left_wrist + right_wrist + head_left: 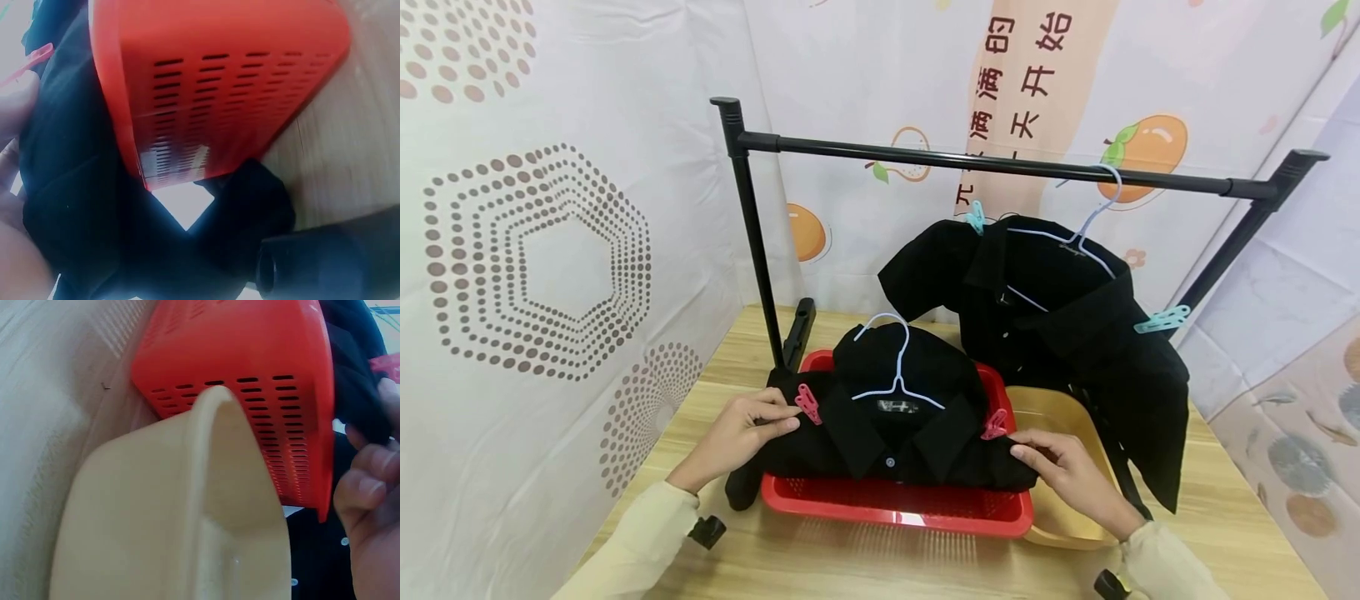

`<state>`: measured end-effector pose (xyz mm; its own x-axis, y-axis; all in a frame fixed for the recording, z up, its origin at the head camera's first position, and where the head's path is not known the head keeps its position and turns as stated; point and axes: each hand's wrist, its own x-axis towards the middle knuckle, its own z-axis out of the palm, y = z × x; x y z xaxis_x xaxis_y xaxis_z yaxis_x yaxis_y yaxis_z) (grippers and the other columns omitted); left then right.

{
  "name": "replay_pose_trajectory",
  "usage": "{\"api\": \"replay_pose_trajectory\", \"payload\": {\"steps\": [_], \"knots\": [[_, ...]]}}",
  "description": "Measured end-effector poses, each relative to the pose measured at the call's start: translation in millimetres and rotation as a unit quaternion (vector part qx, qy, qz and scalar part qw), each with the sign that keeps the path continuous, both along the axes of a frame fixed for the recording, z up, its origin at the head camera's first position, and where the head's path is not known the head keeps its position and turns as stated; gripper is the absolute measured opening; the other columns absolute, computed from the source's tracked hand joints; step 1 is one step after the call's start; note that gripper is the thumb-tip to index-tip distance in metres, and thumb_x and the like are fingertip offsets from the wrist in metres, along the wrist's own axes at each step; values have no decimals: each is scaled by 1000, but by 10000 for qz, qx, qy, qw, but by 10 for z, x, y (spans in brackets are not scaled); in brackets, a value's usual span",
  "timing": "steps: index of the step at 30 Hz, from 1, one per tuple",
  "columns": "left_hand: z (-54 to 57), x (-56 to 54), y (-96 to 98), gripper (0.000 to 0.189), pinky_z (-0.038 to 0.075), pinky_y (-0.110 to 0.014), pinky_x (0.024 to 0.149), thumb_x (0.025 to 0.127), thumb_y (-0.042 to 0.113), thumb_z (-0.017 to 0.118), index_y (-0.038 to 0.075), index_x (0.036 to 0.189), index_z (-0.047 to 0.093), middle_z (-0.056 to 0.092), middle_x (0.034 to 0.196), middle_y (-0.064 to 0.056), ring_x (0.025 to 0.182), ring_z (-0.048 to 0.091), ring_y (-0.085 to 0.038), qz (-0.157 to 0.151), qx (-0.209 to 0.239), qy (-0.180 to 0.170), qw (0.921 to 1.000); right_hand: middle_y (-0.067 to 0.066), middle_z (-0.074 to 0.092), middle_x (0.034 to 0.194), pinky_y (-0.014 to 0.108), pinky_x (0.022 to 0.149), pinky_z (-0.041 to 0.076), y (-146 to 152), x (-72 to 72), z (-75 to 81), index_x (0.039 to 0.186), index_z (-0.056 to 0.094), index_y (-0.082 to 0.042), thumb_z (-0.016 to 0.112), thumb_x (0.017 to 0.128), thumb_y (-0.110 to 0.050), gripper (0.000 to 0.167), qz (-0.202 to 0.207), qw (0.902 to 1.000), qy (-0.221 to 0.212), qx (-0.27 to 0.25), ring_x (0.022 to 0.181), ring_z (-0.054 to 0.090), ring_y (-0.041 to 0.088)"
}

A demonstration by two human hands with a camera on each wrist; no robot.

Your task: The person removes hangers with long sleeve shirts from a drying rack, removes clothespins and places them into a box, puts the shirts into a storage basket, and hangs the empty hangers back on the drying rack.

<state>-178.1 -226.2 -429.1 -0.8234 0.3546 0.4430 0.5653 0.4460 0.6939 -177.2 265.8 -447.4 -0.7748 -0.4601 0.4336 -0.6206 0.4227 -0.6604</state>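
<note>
A black collared shirt [865,454] on a light blue hanger [900,367] lies over the red basket [898,517]. One pink clothespin [808,403] is clipped at its left shoulder, another pink clothespin [995,425] at its right. My left hand [737,433] pinches the shirt's left shoulder beside the clip. On the other side my right hand [1071,475] pinches the right sleeve; the right wrist view shows black cloth between thumb and fingers [369,481]. The shirt's lower part is hidden in and behind the basket.
Behind stands a black rack with a crossbar [925,156]. From it hangs a second black shirt [1060,325] with teal clothespins [1162,319] on its shoulders. A tan basin [1075,417] sits right of the basket, against the rack's foot, on the wooden table [820,567].
</note>
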Motion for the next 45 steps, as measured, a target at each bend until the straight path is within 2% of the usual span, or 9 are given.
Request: {"api": "replay_pose_trajectory", "payload": {"steps": [5,10,14,18,23,27,33,38,45], "knots": [[7,21,6,15,42,-25,59,90,3,78,8,103,83,61,79,9,71,50,-9,159,105,-55,9998,-8,68,91,22,60,45,9,-30,25,106,74,-20,73,93,0,24,-164,9999,14,41,69,54,6],[-26,41,26,13,42,-25,60,89,3,79,8,100,84,61,79,8,72,50,-10,321,203,13,9993,-11,60,90,24,57,43,-16,-61,105,112,72,-25,75,94,-9,24,-325,9990,-23,319,66,50,8],[-37,57,47,11,41,-25,60,88,3,80,7,98,84,61,78,7,72,50,-10,440,203,131,9987,-9,63,97,26,58,47,-53,-63,203,120,71,-24,75,96,-15,26,-509,9977,-246,376,68,55,9],[-71,54,62,11,41,-24,61,87,3,80,8,96,84,62,77,7,73,50,-10,526,149,290,9981,-7,66,99,27,64,52,-109,-64,279,123,70,-20,72,98,-16,26,-596,9970,-342,365,74,62,10],[-114,62,67,12,42,-25,63,86,2,81,9,96,84,64,79,10,74,51,-10,582,149,474,9971,-6,70,100,26,67,54,-197,-52,328,123,71,-15,70,99,-13,24,-488,9977,-392,255,76,65,11],[-124,82,71,13,42,-26,64,87,3,81,11,97,84,64,79,13,74,51,-10,667,170,557,9961,-6,72,101,26,67,54,-240,-53,347,123,71,-16,70,99,-14,24,-441,9978,-442,201,76,64,11],[-131,124,87,12,44,-27,66,88,6,81,10,99,84,64,81,12,77,53,-11,817,270,471,9952,-8,65,89,24,58,44,-275,-62,390,120,72,-21,76,95,-19,25,-543,9975,-211,388,67,53,10],[-133,150,102,13,46,-27,71,89,7,80,7,103,83,64,84,10,81,55,-12,989,408,226,9940,-8,50,75,24,54,38,-304,-74,415,115,74,-22,81,91,-18,25,-607,9966,114,554,63,46,8],[-119,160,142,15,47,-27,74,90,6,80,6,104,82,65,85,8,83,57,-12,1014,536,128,9933,-11,49,73,22,54,38,-307,-92,427,112,74,-21,82,89,-15,26,-745,9945,398,611,62,46,7]]}}
